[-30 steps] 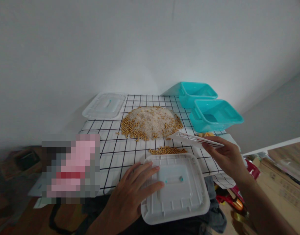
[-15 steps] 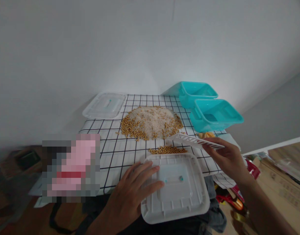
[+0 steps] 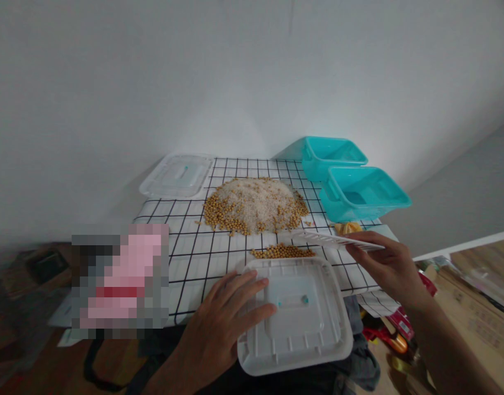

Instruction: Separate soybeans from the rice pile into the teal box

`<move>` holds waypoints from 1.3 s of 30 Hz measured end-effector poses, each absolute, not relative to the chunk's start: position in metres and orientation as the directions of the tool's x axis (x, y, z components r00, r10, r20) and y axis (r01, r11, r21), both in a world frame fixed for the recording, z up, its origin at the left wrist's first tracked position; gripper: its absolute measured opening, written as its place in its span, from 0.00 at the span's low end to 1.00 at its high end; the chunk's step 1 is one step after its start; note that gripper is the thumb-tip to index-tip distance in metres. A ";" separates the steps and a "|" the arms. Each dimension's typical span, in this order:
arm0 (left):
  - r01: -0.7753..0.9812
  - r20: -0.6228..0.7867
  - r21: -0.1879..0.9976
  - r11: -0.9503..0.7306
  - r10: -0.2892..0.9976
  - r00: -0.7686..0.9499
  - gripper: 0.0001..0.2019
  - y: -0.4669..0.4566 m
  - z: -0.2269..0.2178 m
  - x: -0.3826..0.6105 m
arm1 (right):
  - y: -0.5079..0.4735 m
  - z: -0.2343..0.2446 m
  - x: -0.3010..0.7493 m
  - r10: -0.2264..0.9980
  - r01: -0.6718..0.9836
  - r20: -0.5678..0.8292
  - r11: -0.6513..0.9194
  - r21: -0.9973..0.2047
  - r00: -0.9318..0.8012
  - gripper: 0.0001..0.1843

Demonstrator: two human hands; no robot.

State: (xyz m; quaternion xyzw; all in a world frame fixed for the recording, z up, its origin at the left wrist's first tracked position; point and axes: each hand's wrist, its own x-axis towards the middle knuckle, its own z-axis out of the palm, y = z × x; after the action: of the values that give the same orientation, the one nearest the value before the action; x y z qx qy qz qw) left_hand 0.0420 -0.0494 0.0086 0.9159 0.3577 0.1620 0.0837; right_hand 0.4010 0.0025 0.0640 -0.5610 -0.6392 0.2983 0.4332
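1. Head view: grips a white slotted plastic tool [image 3: 320, 239] by its right end, with the thumb and fingers of the right hand [image 3: 386, 264] clamped on it.
2. Runs the tool's long axis leftward and slightly away from the right fingers, towards the near edge of a broad mound of white rice-like grains and round tan beans [image 3: 256, 206]. Cannot tell, through the blur, of any contact there.
3. Sets the mound to the left of and beyond the right fingers, with the tool's far end nearer to it than either hand.
4. Shows a small row of round tan beans [image 3: 283, 251] between the mound and a translucent white rectangular plastic lid with rounded corners [image 3: 295, 323], just beyond the lid's far rim.
5. Rests the left hand [image 3: 223, 310] on the lid's left side, fingers and thumb apart over the top.
6. Stands 2 containers at the right of the white cloth with black grid lines [image 3: 190, 263]: a nearer open turquoise plastic container [image 3: 354, 213], with a darker patch on its floor, contents or shadow, cannot tell; and a farther open turquoise plastic container [image 3: 315, 171], only partly visible inside.
7. Lays a second translucent plastic lid [image 3: 178, 178] at the far left.
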 end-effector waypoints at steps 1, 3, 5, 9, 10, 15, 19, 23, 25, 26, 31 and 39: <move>0.628 0.241 0.268 -0.731 0.682 0.690 0.22 -0.049 0.008 0.042 | 0.002 0.065 0.402 0.973 0.460 0.231 0.210 -0.863 -0.010 0.10; 0.630 0.246 0.268 -0.729 0.684 0.687 0.24 -0.049 0.008 0.042 | 0.003 0.066 0.404 0.967 0.458 0.251 0.245 -0.854 -0.049 0.09; 0.630 0.243 0.268 -0.729 0.684 0.688 0.24 -0.049 0.008 0.042 | 0.005 0.066 0.406 0.961 0.452 0.262 0.273 -0.850 -0.087 0.09; 0.633 0.230 0.270 -0.726 0.687 0.690 0.24 -0.048 0.008 0.042 | 0.010 0.065 0.409 0.956 0.428 0.259 0.293 -0.855 -0.138 0.11; 0.634 0.224 0.273 -0.724 0.688 0.690 0.24 -0.048 0.008 0.042 | 0.011 0.065 0.409 0.958 0.430 0.249 0.287 -0.856 -0.142 0.12; 0.628 0.215 0.286 -0.723 0.687 0.694 0.24 -0.049 0.008 0.042 | 0.013 0.069 0.410 0.961 0.466 0.239 0.275 -0.841 -0.137 0.11; 0.626 0.225 0.309 -0.716 0.695 0.683 0.20 -0.049 0.008 0.042 | 0.013 0.071 0.410 0.958 0.455 0.235 0.284 -0.844 -0.163 0.10; 0.625 0.233 0.320 -0.712 0.699 0.676 0.20 -0.049 0.009 0.042 | 0.017 0.069 0.409 0.968 0.458 0.212 0.251 -0.853 -0.137 0.10; 0.625 0.229 0.315 -0.714 0.696 0.680 0.20 -0.049 0.010 0.042 | 0.020 0.067 0.409 0.971 0.454 0.208 0.240 -0.858 -0.121 0.10; 0.624 0.228 0.312 -0.717 0.694 0.683 0.20 -0.049 0.010 0.042 | 0.021 0.066 0.408 0.971 0.453 0.208 0.238 -0.859 -0.116 0.10; 0.627 0.220 0.305 -0.716 0.694 0.685 0.22 -0.048 0.011 0.043 | 0.029 0.067 0.407 0.972 0.450 0.203 0.236 -0.862 -0.120 0.11; 0.629 0.218 0.288 -0.722 0.689 0.691 0.22 -0.049 0.011 0.041 | 0.040 0.074 0.405 0.979 0.439 0.163 0.199 -0.876 -0.120 0.10</move>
State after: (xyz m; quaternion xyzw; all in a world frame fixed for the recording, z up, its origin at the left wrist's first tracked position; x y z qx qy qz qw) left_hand 0.0413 -0.0493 0.0107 0.9145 0.3604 0.1571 0.0956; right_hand 0.4053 0.0398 0.0744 -0.5326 -0.6657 0.3416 0.3956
